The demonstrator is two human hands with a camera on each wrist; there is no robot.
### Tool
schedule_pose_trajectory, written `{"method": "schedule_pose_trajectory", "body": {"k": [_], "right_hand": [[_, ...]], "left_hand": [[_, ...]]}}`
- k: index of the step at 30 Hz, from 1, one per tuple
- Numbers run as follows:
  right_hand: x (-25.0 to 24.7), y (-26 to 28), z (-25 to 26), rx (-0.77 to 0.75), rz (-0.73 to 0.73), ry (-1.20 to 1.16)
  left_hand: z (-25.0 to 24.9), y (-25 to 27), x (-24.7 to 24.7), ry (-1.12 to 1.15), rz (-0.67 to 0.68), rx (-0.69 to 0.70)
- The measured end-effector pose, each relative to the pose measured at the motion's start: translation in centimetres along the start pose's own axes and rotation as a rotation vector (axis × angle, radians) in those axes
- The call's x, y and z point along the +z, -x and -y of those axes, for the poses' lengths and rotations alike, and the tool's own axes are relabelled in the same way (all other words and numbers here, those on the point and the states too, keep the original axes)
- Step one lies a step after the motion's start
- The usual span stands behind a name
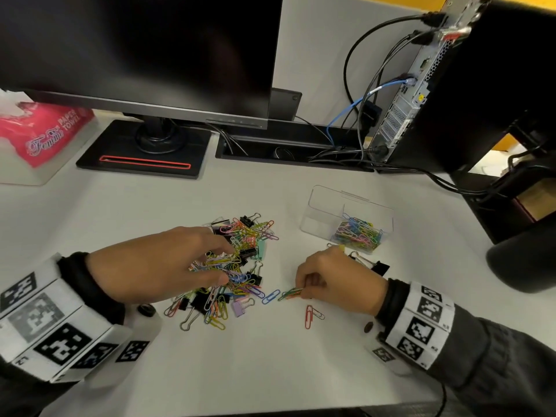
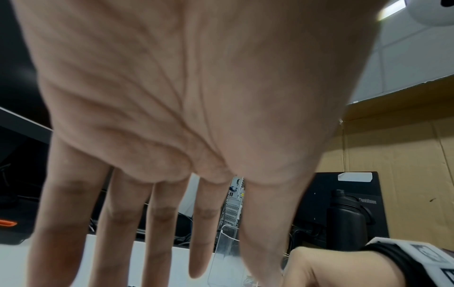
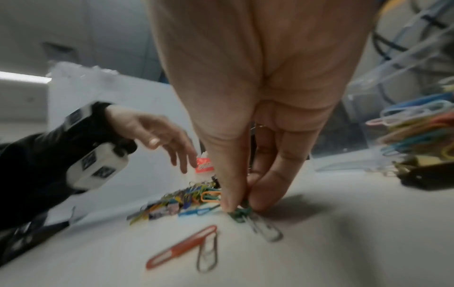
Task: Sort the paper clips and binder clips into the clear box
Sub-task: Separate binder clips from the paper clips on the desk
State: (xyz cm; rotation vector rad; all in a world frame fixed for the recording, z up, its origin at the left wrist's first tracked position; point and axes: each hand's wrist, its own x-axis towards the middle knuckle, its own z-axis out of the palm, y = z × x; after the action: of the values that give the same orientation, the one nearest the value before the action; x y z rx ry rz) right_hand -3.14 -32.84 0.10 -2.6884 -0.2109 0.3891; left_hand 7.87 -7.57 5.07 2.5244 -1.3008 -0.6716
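Note:
A mixed pile of coloured paper clips and binder clips (image 1: 231,266) lies mid-desk. My left hand (image 1: 224,263) rests over the pile with its fingers (image 2: 157,213) straight and spread, gripping nothing. My right hand (image 1: 302,291) pinches a few green and orange paper clips (image 1: 290,294) at the desk surface, just right of the pile; the right wrist view shows the pinch (image 3: 239,210). The clear box (image 1: 325,206) stands at the back right, with paper clips (image 1: 359,233) in its right compartment and the left one bare.
A red and a silver paper clip (image 1: 311,316) lie in front of the right hand. A black binder clip (image 1: 379,267) sits beside it. Monitor stand (image 1: 144,152), pink paper towel pack (image 1: 42,130), PC tower (image 1: 421,94) with cables, and a black bottle (image 2: 346,219) ring the desk.

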Motion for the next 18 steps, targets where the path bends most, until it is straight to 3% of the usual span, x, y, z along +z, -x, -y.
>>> {"method": "schedule_pose_trajectory", "body": {"k": [5,10,12,18], "right_hand": [[-3.5,1.2,-0.7,0.054,-0.133,-0.171],[-9.4,3.0,-2.2,0.051,-0.578,-0.035],[-10.0,3.3,-3.6,0.065,-0.682,0.076],[-7.4,3.1,-5.6,0.197,-0.592,0.257]], "left_hand": [[0.1,0.0,-0.1,0.008,0.007,0.003],[0.3,-0.3,0.1,0.006,0.010,-0.006],[0.5,-0.4,0.2,-0.003,0.018,-0.007],[0.4,-0.4,0.2,-0.001,0.018,-0.005]]}}
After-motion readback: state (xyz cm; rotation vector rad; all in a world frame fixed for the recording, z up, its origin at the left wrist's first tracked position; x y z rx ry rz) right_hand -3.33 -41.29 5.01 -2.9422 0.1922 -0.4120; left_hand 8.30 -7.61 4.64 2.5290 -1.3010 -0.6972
